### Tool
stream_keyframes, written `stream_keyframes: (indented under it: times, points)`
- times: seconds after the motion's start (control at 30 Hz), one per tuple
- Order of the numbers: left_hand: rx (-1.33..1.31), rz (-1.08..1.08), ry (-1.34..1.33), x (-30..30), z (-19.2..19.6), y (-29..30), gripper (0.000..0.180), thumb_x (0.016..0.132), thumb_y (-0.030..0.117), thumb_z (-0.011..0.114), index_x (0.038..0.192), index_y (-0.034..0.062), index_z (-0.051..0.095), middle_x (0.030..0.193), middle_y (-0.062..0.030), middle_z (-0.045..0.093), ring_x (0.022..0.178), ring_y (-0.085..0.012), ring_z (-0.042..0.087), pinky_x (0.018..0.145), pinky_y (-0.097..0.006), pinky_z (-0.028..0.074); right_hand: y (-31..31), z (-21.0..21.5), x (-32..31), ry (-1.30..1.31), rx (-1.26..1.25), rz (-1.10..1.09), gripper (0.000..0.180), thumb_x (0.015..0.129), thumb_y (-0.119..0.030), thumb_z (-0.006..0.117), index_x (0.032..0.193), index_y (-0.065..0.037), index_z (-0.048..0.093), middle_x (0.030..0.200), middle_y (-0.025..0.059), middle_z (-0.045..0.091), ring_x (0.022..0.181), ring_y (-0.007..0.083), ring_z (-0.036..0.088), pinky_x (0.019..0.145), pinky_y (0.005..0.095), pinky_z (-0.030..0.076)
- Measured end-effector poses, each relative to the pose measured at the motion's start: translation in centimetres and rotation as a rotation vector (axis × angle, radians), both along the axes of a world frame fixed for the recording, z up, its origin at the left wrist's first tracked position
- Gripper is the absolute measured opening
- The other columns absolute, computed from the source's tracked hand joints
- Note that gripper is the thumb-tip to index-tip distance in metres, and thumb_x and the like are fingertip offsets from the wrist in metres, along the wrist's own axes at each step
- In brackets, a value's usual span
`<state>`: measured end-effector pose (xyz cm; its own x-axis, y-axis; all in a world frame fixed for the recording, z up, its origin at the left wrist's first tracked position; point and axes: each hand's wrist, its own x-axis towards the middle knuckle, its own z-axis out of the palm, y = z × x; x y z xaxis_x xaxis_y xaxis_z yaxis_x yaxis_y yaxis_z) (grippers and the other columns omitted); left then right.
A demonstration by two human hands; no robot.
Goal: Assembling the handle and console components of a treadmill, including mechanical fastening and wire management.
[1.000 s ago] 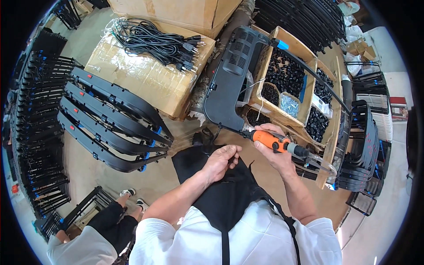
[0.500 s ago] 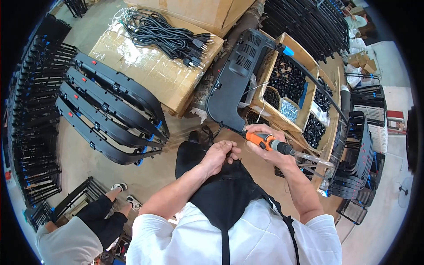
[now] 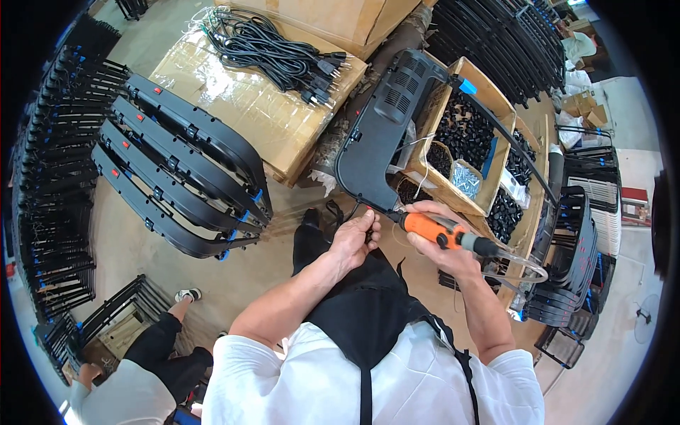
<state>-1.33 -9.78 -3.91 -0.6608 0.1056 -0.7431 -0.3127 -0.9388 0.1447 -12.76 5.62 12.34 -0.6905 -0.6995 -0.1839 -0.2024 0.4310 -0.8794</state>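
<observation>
A black moulded plastic cover (image 3: 370,170) with vent slots lies on a frame in front of me. My right hand (image 3: 453,256) is wrapped round an orange power screwdriver (image 3: 425,228), which has a clear hose at its back end. The tool's front end is at the cover's near end, and I cannot tell whether the bit touches a screw there. Just left of it, my left hand (image 3: 352,241) is closed, fingers bent together close below the cover's near edge. Whatever it holds, if anything, is hidden.
A wooden parts box (image 3: 464,202) holds black plastic pieces and silver screws (image 3: 465,180). Black power cords (image 3: 273,53) lie on a cardboard box (image 3: 241,106). Curved black covers (image 3: 180,177) stand in a row at left. A co-worker (image 3: 134,382) is at lower left.
My left hand has risen slightly toward the cover's near edge. The screwdriver has shifted a little and tilted more downward to the right. The co-worker has moved.
</observation>
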Motion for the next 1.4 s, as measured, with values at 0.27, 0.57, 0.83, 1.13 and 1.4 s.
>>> stream_keyframes:
  times: [0.27,0.57,0.83,1.13,1.4]
  points:
    - [0.213,0.140,0.102,-0.8,1.5,-1.0,0.022,0.111,0.032,0.059,0.110,0.0101,0.063,0.082,0.0024,0.058,0.072,-0.0116,0.053,0.061,-0.024,0.042,-0.6,-0.6,1.0,0.003,-0.141,0.020,0.050,0.084,-0.004,0.082,0.131,-0.006,0.064,0.132,0.0106,0.070,0.123,0.0198,0.066,0.109,0.0363,0.052]
    - [0.288,0.199,0.079,-1.4,1.8,-2.6,0.022,0.113,0.030,0.054,0.117,0.0099,0.060,0.082,0.0028,0.056,0.070,-0.0118,0.050,0.060,-0.026,0.039,-3.8,0.3,1.0,0.062,-0.086,0.027,0.049,0.085,-0.002,0.081,0.130,-0.004,0.063,0.131,0.0110,0.072,0.119,0.0215,0.068,0.105,0.0372,0.054]
    - [0.198,0.153,0.124,-1.1,1.5,-3.7,0.026,0.114,0.031,0.049,0.114,0.0088,0.062,0.086,-0.0004,0.060,0.072,-0.0147,0.055,0.063,-0.029,0.043,-6.0,-0.1,0.7,-0.002,0.030,0.011,0.045,0.086,-0.005,0.081,0.128,-0.008,0.065,0.130,0.0096,0.071,0.116,0.0193,0.069,0.102,0.0352,0.054]
    - [-0.073,-0.130,0.146,2.2,1.4,-4.1,0.033,0.115,0.027,0.049,0.131,0.0043,0.066,0.094,-0.0002,0.067,0.075,-0.0116,0.058,0.066,-0.027,0.046,-7.6,-1.9,-0.4,0.001,0.004,0.132,0.039,0.086,-0.007,0.081,0.122,-0.007,0.066,0.130,0.0115,0.072,0.118,0.0218,0.069,0.105,0.0371,0.053]
    - [-0.210,-0.103,0.300,2.6,0.6,-4.7,0.027,0.112,0.028,0.056,0.117,0.0039,0.068,0.092,-0.0013,0.071,0.074,-0.0084,0.060,0.063,-0.023,0.047,-7.6,-2.1,-0.4,0.037,-0.005,0.144,0.038,0.084,-0.006,0.082,0.119,-0.007,0.068,0.128,0.0107,0.073,0.116,0.0211,0.070,0.103,0.0361,0.055]
